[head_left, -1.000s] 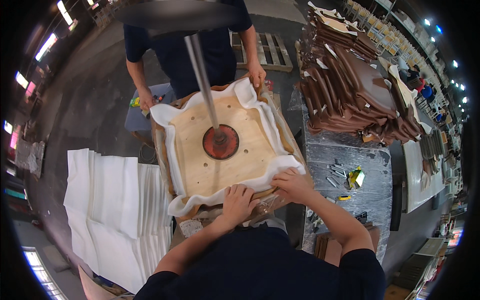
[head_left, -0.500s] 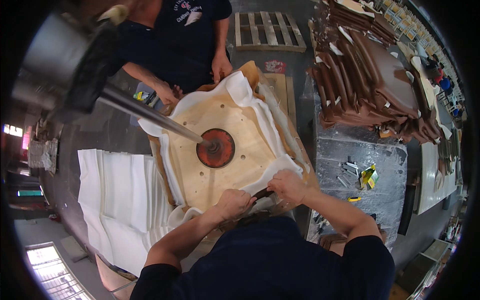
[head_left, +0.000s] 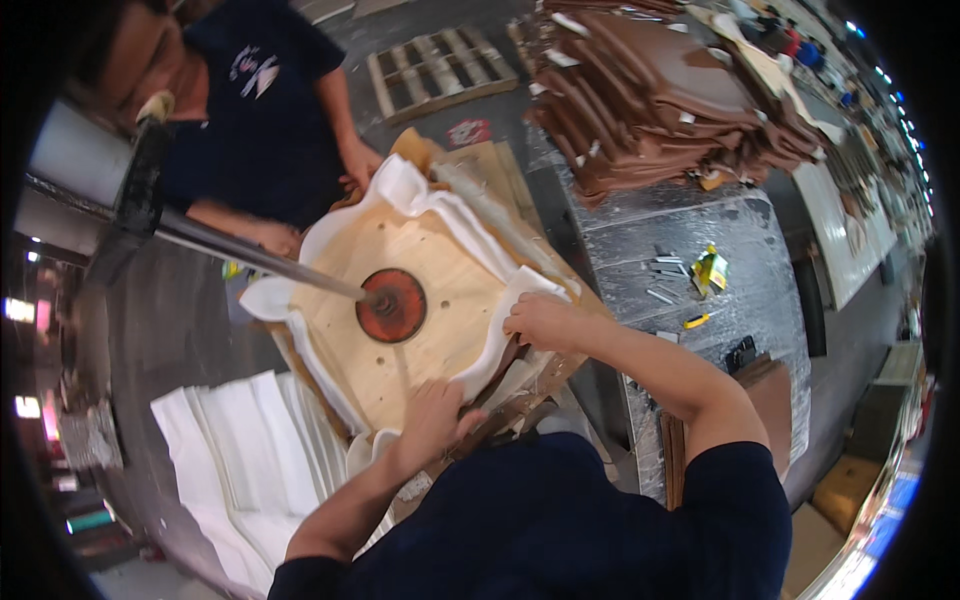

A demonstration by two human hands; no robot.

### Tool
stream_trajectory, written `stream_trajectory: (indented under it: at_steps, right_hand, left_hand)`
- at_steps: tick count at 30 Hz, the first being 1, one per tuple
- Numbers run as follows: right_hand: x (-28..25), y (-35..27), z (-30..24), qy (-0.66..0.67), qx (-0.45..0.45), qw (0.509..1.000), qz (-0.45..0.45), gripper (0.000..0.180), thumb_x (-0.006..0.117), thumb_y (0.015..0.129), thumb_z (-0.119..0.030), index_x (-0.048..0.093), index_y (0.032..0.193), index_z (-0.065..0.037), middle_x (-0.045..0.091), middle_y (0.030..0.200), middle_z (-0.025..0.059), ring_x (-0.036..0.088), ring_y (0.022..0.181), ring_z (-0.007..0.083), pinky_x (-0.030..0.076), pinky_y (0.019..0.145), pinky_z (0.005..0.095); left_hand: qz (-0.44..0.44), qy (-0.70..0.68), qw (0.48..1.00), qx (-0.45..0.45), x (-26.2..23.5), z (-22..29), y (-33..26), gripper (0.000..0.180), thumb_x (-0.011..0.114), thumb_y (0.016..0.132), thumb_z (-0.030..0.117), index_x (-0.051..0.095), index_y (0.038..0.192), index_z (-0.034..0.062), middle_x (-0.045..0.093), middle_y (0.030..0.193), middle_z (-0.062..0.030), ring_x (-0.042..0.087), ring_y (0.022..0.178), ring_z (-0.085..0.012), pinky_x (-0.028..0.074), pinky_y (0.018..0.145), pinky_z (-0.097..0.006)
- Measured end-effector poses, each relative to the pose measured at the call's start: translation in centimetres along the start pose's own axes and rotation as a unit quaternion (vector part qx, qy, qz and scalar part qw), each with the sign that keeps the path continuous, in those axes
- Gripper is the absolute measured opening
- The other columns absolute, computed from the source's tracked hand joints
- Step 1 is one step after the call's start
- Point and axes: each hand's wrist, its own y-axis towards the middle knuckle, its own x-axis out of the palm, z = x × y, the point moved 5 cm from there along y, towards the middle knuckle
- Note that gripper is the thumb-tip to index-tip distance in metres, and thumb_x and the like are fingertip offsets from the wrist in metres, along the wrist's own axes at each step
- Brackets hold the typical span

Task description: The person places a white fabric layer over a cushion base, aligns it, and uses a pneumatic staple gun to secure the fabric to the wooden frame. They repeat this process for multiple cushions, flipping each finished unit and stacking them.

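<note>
A square plywood panel (head_left: 450,318) lies before me under a round red press pad (head_left: 392,308) on a metal rod. White foam padding (head_left: 470,235) curls up around the panel's edges, with brown cover material under it. At the near edge my left hand (head_left: 436,420) lies over the rim, fingers stretched and thumb apart. My right hand (head_left: 548,322) is closed at the near right corner, on the edge of the brown cover (head_left: 512,352) beside the foam; its fingertips are partly hidden. Across from me, a co-worker's hands (head_left: 362,165) touch the far edge.
White foam sheets (head_left: 235,455) are stacked at left. On the right table (head_left: 640,235) lie brown leather covers (head_left: 650,95), metal strips (head_left: 665,270), a yellow packet (head_left: 710,270) and a yellow cutter (head_left: 696,321). A wooden pallet (head_left: 440,72) lies behind on the floor.
My left hand has let go of the brown edge and opened out over the rim. My right hand remains at the near right corner. The whole view has shifted and turned.
</note>
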Motion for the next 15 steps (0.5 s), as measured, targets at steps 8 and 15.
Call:
stream_trajectory:
  at_steps: [8, 15]
  right_hand:
    - [-5.5, -24.0, 5.8, 0.263, 0.356, 0.729, 0.523, 0.023, 0.075, 0.108, -0.021, 0.081, 0.124, -0.006, 0.082, 0.110, 0.0085, 0.077, 0.099, 0.0159, 0.060, 0.089, 0.0343]
    - [9.4, -46.7, 13.0, 0.181, 0.650, 0.551, 0.491, 0.026, 0.079, 0.097, -0.025, 0.083, 0.108, -0.002, 0.080, 0.085, 0.0100, 0.076, 0.078, 0.0189, 0.060, 0.079, 0.0350]
  left_hand:
    - [0.003, 0.088, 0.996, 0.008, 0.4, -2.9, -7.9, 0.028, 0.080, 0.096, 0.023, 0.068, 0.078, 0.0055, 0.065, 0.084, -0.0143, 0.062, 0.085, -0.0389, 0.050, 0.082, -0.051]
    - [0.149, -0.053, 0.986, -0.041, -0.7, 3.4, -1.0, 0.036, 0.070, 0.105, 0.019, 0.068, 0.134, -0.0013, 0.068, 0.129, -0.0266, 0.066, 0.121, -0.0452, 0.050, 0.110, -0.053]
